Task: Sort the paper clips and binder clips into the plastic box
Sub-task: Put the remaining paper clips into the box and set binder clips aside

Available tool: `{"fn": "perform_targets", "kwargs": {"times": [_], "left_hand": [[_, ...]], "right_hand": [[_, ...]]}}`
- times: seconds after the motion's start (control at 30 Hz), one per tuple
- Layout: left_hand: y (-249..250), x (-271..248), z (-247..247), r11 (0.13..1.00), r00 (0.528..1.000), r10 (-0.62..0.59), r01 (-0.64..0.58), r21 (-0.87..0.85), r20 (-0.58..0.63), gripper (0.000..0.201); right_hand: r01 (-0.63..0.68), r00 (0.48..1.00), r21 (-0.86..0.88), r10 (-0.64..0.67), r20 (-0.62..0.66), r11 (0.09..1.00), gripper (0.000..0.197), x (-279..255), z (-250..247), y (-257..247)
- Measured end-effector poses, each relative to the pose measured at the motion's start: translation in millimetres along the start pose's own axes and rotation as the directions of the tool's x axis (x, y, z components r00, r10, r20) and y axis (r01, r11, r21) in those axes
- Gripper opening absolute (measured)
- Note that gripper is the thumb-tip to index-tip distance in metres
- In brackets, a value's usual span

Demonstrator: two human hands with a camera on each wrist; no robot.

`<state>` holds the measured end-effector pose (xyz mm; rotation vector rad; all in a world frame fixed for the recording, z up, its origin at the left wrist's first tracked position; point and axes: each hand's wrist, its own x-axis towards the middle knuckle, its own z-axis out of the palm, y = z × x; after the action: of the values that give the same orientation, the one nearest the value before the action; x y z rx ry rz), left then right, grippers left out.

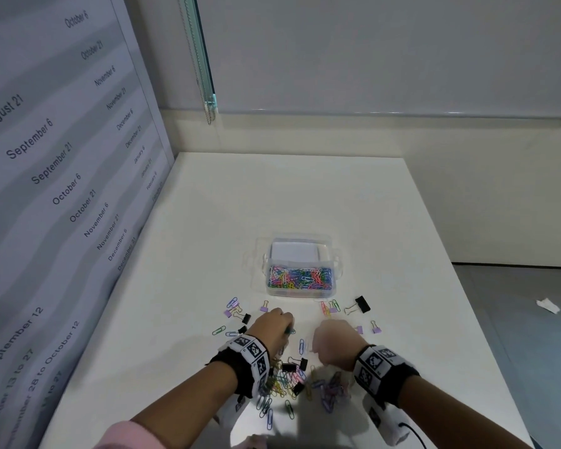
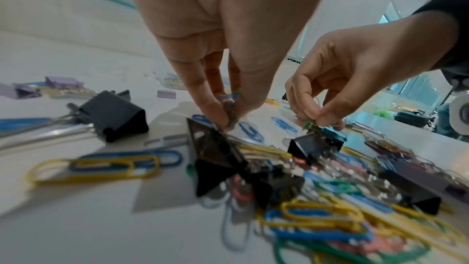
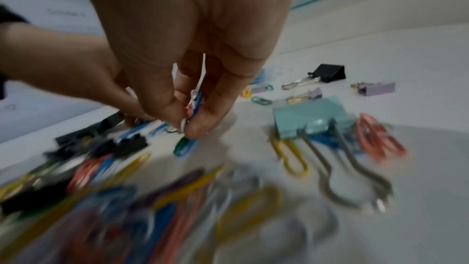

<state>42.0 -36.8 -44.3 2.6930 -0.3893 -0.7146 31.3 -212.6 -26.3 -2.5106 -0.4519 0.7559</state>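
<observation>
A clear plastic box (image 1: 300, 288) stands mid-table, its near compartment full of coloured paper clips. A mixed pile of paper clips (image 1: 289, 387) and black binder clips (image 1: 297, 364) lies near the table's front edge. Just above the pile, my left hand (image 1: 285, 328) pinches a few paper clips (image 2: 228, 100) between thumb and fingers. My right hand (image 1: 321, 348), close beside it, pinches a small bunch of white, blue and pink paper clips (image 3: 194, 105). A green and blue clip (image 3: 184, 146) lies under its fingertips.
Loose clips lie scattered between the hands and the box: a large black binder clip (image 1: 360, 305), lilac binder clips (image 1: 374, 328) and a teal binder clip (image 3: 312, 119). A wall panel printed with dates (image 1: 62, 189) borders the table's left side. A scrap of paper (image 1: 548, 306) lies on the floor at the right.
</observation>
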Motion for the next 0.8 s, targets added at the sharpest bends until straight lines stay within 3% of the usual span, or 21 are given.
{"fn": "perform_targets", "kwargs": {"times": [0.2, 0.4, 0.63, 0.8], "left_hand": [[-3, -1, -28, 0.973, 0.99, -0.063, 0.034, -0.228, -0.122, 0.013], [0, 21, -75, 0.949, 0.956, -0.103, 0.012, -0.314, -0.274, 0.015], [0, 37, -80, 0.902, 0.927, -0.214, 0.067, -0.427, -0.306, 0.027], [7, 14, -62, 0.946, 0.966, -0.046, -0.04, -0.322, -0.255, 0.02]], "right_hand": [[-0.035, 0.984, 0.108, 0.053, -0.171, 0.994, 0.016, 20, -36, -8], [0.0, 0.913, 0.214, 0.088, -0.398, 0.977, 0.021, 47, -72, -21], [-0.018, 0.937, 0.183, 0.08, -0.339, 0.983, 0.029, 35, -64, -12], [-0.012, 0.978, 0.123, 0.037, -0.206, 0.992, 0.026, 7, -36, 6]]}}
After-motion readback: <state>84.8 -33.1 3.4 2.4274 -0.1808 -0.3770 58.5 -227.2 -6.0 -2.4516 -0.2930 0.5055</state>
